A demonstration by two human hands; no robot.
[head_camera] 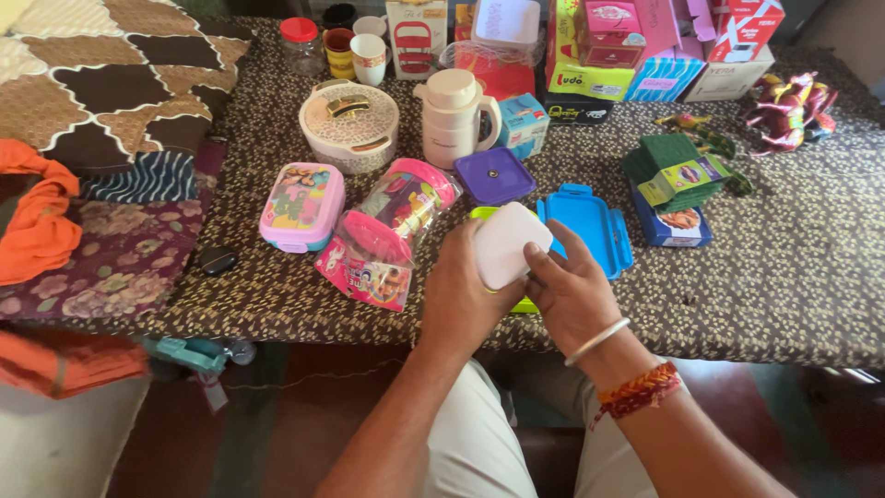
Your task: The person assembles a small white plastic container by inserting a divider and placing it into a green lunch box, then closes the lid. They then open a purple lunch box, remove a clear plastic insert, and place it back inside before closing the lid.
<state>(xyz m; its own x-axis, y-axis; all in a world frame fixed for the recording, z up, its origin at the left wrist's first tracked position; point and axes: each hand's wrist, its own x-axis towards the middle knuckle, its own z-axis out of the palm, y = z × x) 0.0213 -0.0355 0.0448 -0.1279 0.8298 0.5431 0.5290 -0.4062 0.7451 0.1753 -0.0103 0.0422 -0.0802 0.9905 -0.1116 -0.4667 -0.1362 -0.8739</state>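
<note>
Both forearms reach up from the near edge, meeting at centre. Left hand (458, 290) cups the white square lid (510, 243) from the left, fingers curled behind it. Right hand (570, 290) pinches its right edge, thumb on top. Lid held over a lime-green container (522, 304), left of the blue lid (587, 226).

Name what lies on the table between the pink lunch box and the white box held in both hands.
In the head view, a pink-lidded clear jar lies on its side between the pink lunch box and the white box.
</note>
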